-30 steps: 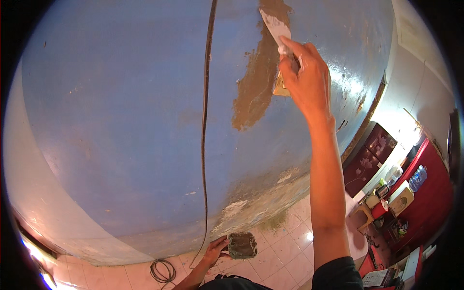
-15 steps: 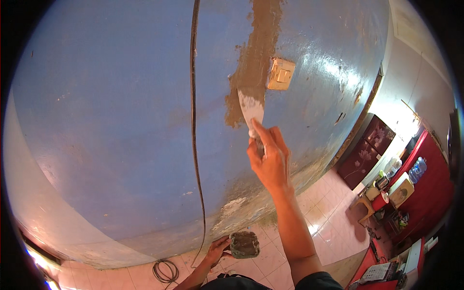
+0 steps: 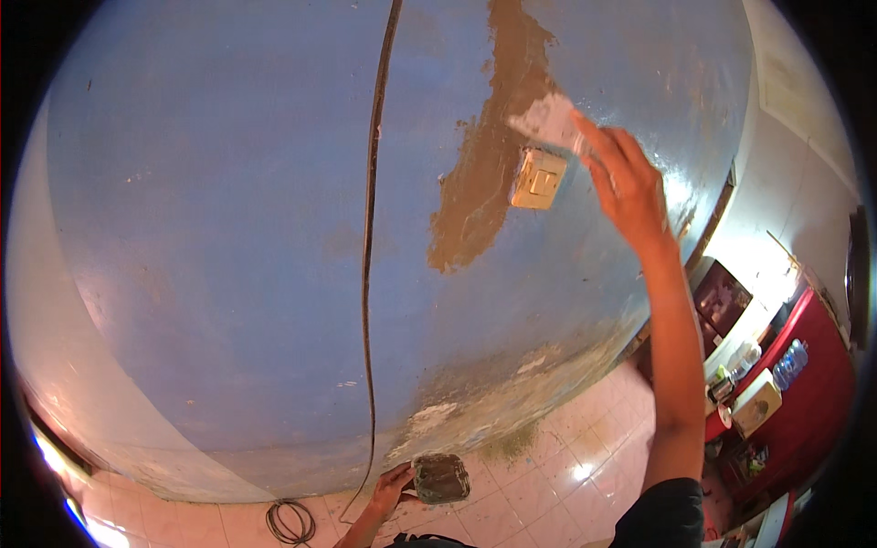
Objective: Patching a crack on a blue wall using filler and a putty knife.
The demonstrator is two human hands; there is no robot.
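My right hand [image 3: 626, 187] grips a putty knife [image 3: 551, 122], its wide pale blade smeared with filler. The blade lies at the right side of a brown strip of filler [image 3: 493, 155] on the blue wall [image 3: 247, 228], just above the light switch [image 3: 539, 179]. Down low, my left hand [image 3: 391, 489] holds a small square tub [image 3: 441, 479] by its left side. Brown paste coats the inside of the tub. The knife's handle is mostly hidden by my fingers.
A black cable [image 3: 369, 228] hangs down the wall and ends in a coil [image 3: 290, 521] on the pink tiled floor [image 3: 548, 498]. At the far right stand a dark fridge [image 3: 722, 300], a red curtain-like panel [image 3: 822, 384] and a blue water bottle [image 3: 790, 363].
My right hand has moved the putty knife up and to the right, from below the switch to above it, and turned its blade sideways. The tub stays low in my left hand.
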